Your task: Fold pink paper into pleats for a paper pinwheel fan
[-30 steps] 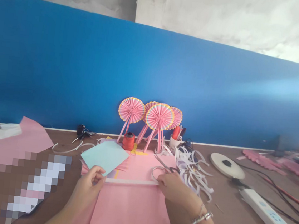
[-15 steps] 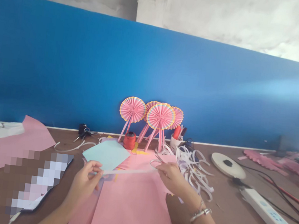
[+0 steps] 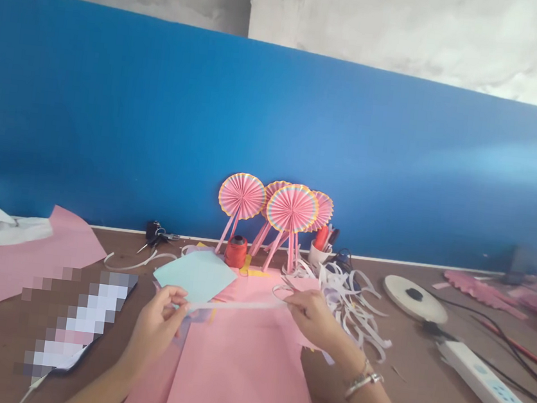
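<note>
A narrow white double-sided tape strip or paper strip is stretched level above the pink paper sheets; which of the two it is, I cannot tell. My left hand pinches its left end between thumb and fingers. At the other end, my right hand has its fingers closed on the strip, and a loop curls up beside the fingertips. A thin greyish pointed piece shows by that hand, too blurred to name. Behind the strip lies a light blue paper sheet.
Several pink pleated paper fans stand behind a red thread spool. Curled white strips heap at right, near a white cup, a round white disc and a power strip. A phone and keys lie left.
The view has shifted slightly, so everything sits a little further right. Both hands keep their hold on the strip, which stays stretched between them.
</note>
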Demonstrator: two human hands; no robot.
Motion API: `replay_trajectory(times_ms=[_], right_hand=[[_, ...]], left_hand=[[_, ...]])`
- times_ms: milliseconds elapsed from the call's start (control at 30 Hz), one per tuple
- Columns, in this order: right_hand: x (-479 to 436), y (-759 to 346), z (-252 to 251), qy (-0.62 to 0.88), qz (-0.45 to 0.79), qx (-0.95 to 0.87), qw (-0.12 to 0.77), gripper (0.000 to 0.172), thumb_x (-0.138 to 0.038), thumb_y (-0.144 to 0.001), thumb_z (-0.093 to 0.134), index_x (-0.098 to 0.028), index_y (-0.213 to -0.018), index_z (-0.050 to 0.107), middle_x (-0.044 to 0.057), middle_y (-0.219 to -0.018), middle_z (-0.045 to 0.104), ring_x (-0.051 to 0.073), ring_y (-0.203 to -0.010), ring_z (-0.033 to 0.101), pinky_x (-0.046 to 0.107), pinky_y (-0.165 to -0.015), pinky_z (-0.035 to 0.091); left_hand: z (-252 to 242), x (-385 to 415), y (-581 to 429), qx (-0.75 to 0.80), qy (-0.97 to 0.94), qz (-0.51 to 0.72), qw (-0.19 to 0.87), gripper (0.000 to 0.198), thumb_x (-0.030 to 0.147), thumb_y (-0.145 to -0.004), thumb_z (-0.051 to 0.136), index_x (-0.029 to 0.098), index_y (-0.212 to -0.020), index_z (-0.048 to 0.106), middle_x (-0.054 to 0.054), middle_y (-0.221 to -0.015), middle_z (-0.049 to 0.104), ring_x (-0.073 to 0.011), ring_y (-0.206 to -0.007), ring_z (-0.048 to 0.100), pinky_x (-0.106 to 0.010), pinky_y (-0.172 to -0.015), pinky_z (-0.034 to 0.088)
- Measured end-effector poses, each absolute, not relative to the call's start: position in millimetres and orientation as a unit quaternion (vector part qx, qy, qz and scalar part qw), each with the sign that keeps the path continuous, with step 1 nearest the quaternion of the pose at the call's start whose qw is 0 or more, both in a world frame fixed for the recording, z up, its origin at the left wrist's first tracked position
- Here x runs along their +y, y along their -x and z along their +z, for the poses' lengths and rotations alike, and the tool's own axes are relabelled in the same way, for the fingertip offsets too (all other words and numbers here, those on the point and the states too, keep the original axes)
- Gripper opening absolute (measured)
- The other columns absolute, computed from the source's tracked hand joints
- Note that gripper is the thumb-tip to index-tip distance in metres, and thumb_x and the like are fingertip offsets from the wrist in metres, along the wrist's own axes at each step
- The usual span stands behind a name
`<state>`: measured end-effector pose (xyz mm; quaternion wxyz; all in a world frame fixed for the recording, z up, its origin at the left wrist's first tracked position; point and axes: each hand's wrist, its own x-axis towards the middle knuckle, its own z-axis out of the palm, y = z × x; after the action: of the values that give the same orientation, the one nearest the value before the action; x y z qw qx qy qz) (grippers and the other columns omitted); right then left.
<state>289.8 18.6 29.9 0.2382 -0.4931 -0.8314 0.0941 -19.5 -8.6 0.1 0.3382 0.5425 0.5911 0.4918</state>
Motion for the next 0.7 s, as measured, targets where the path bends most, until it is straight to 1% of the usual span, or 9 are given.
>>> replay_trajectory(times_ms=[133, 267, 333, 433, 500, 567, 633, 667, 700], right_hand=[[19.9, -290.9, 28.0, 0.491, 0.137, -0.820, 0.260, 0.030, -0.013, -0.080, 0.037, -0.017, -0.051, 0.047, -0.003, -0.050, 0.041, 0.011, -0.052, 0.035, 0.024, -0.056, 0.030], [19.8, -293.1, 27.0, 0.502, 0.197, -0.799, 0.266, 0.029, -0.015, -0.082, 0.038, -0.016, -0.062, 0.059, 0.000, -0.058, 0.054, 0.012, -0.057, 0.047, 0.024, -0.058, 0.035], [19.9, -294.1, 26.8, 0.503, 0.201, -0.797, 0.266, 0.028, -0.015, -0.082, 0.039, -0.016, -0.064, 0.060, 0.000, -0.059, 0.055, 0.013, -0.058, 0.048, 0.024, -0.059, 0.035], [21.1, -294.5, 26.0, 0.496, 0.189, -0.802, 0.275, 0.029, -0.014, -0.081, 0.039, -0.016, -0.058, 0.057, -0.001, -0.054, 0.051, 0.012, -0.055, 0.045, 0.025, -0.057, 0.033], [22.2, -293.4, 25.3, 0.493, 0.199, -0.795, 0.292, 0.028, -0.015, -0.080, 0.040, -0.016, -0.055, 0.054, -0.002, -0.053, 0.047, 0.012, -0.054, 0.043, 0.025, -0.057, 0.032], [22.9, -291.2, 24.7, 0.496, 0.242, -0.771, 0.318, 0.026, -0.019, -0.079, 0.042, -0.017, -0.054, 0.052, -0.002, -0.053, 0.046, 0.012, -0.054, 0.043, 0.025, -0.056, 0.032], [23.3, -290.0, 24.2, 0.500, 0.309, -0.731, 0.347, 0.026, -0.026, -0.078, 0.045, -0.017, -0.054, 0.051, -0.002, -0.053, 0.045, 0.012, -0.054, 0.042, 0.025, -0.056, 0.032], [23.5, -290.8, 23.8, 0.502, 0.342, -0.708, 0.360, 0.027, -0.030, -0.077, 0.047, -0.017, -0.053, 0.050, -0.002, -0.053, 0.045, 0.012, -0.053, 0.041, 0.025, -0.055, 0.032], [24.0, -293.1, 23.3, 0.506, 0.366, -0.684, 0.376, 0.028, -0.033, -0.076, 0.048, -0.018, -0.053, 0.049, -0.002, -0.052, 0.044, 0.012, -0.052, 0.040, 0.025, -0.054, 0.032]], left_hand=[[-2.8, -10.4, 19.7, 0.586, -0.540, 0.498, 0.341, 0.030, 0.045, -0.073, 0.058, 0.021, -0.089, 0.049, -0.002, -0.078, 0.064, -0.0148, -0.050, 0.058, -0.024, -0.043, 0.041], [-4.2, -10.6, 19.3, 0.583, -0.532, 0.509, 0.343, 0.031, 0.044, -0.073, 0.060, 0.021, -0.091, 0.049, -0.002, -0.080, 0.063, -0.0154, -0.053, 0.060, -0.023, -0.044, 0.041], [-4.3, -10.1, 19.0, 0.582, -0.534, 0.510, 0.339, 0.031, 0.044, -0.073, 0.060, 0.021, -0.091, 0.049, -0.002, -0.080, 0.064, -0.0160, -0.054, 0.061, -0.024, -0.044, 0.042], [-4.1, -10.8, 18.7, 0.577, -0.548, 0.515, 0.319, 0.028, 0.043, -0.076, 0.059, 0.021, -0.091, 0.049, -0.001, -0.078, 0.063, -0.0168, -0.058, 0.063, -0.025, -0.051, 0.047], [-2.5, -14.0, 18.1, 0.566, -0.572, 0.528, 0.273, 0.023, 0.040, -0.079, 0.057, 0.021, -0.089, 0.050, -0.001, -0.076, 0.062, -0.0168, -0.063, 0.064, -0.026, -0.057, 0.050], [1.9, -19.6, 17.3, 0.540, -0.606, 0.553, 0.189, 0.016, 0.035, -0.082, 0.057, 0.020, -0.087, 0.052, 0.000, -0.074, 0.062, -0.0156, -0.065, 0.063, -0.026, -0.060, 0.050], [10.4, -27.0, 17.3, 0.481, -0.649, 0.581, 0.100, 0.006, 0.025, -0.083, 0.057, 0.020, -0.086, 0.054, -0.001, -0.074, 0.062, -0.0142, -0.065, 0.061, -0.025, -0.060, 0.049], [16.3, -30.9, 18.2, 0.437, -0.670, 0.596, 0.067, 0.005, 0.019, -0.083, 0.056, 0.020, -0.087, 0.054, -0.001, -0.074, 0.063, -0.0137, -0.065, 0.061, -0.025, -0.061, 0.050], [23.0, -34.6, 19.9, 0.399, -0.695, 0.596, 0.051, 0.008, 0.013, -0.082, 0.056, 0.021, -0.086, 0.055, -0.001, -0.075, 0.064, -0.0136, -0.067, 0.061, -0.026, -0.063, 0.050]])
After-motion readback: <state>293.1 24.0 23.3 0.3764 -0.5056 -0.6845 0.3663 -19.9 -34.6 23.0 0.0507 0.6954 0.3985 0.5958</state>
